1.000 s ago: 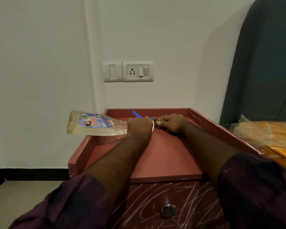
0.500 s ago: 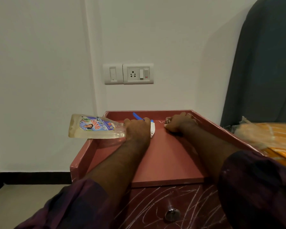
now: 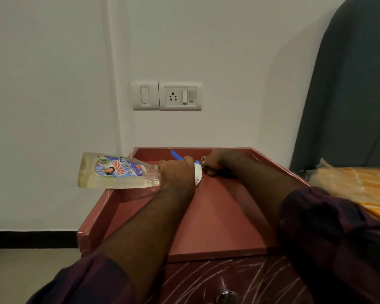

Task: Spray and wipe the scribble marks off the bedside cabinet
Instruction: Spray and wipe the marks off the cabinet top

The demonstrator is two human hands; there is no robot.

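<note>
The left hand point(image 3: 177, 175) grips the neck of the spray bottle point(image 3: 116, 171), fingers wrapped round it just behind the white spray head point(image 3: 198, 174). The right hand point(image 3: 215, 162) sits just beside that head, knuckles up, fingers curled on a dark wad point(image 3: 227, 173). This is probably the wiping cloth, though too little of it shows to be sure.

Both hands are at the far end of the bedside cabinet's top point(image 3: 217, 227), close to the back rim. The bottle lies on its side, its long axis running left to right, its body overhanging the rim out beyond the left hand.

The scribble marks point(image 3: 255, 279) lie the other way: towards the person, below both forearms, on the upright drawer front around the metal knob point(image 3: 226, 296). The left hand is slightly nearer them. Spraying would likely mean drawing the bottle back and turning its nozzle down at that front face.
</note>
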